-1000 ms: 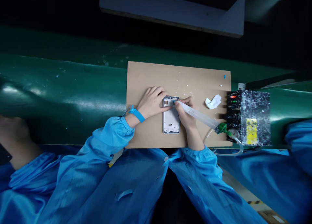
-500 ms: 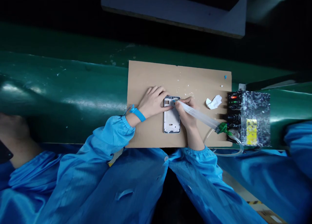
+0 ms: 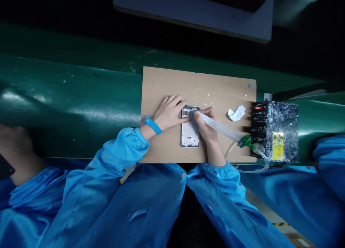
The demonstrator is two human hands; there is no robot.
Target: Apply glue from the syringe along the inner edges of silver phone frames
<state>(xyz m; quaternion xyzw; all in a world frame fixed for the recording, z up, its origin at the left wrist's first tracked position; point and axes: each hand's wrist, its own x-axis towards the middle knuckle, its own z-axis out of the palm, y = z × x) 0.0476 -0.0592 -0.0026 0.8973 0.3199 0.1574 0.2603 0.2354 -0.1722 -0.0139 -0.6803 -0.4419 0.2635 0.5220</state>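
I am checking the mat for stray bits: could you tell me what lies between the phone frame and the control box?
In the head view, the right hand, the dispensing syringe and crumpled tissue.

The board (image 3: 172, 147) lies on the bench (image 3: 67, 97), directly ahead of the person. The frame (image 3: 190, 127) lies on the board near its centre. The left hand (image 3: 169, 112) rests against the frame at its 9 o'clock; the right hand (image 3: 206, 125) is at its 3 o'clock and holds the syringe (image 3: 218, 127), whose tip meets the frame at 12 o'clock. The tissue (image 3: 236, 113) lies on the board at 2 o'clock from the frame. The box (image 3: 275, 130) stands at the board's 3 o'clock edge.
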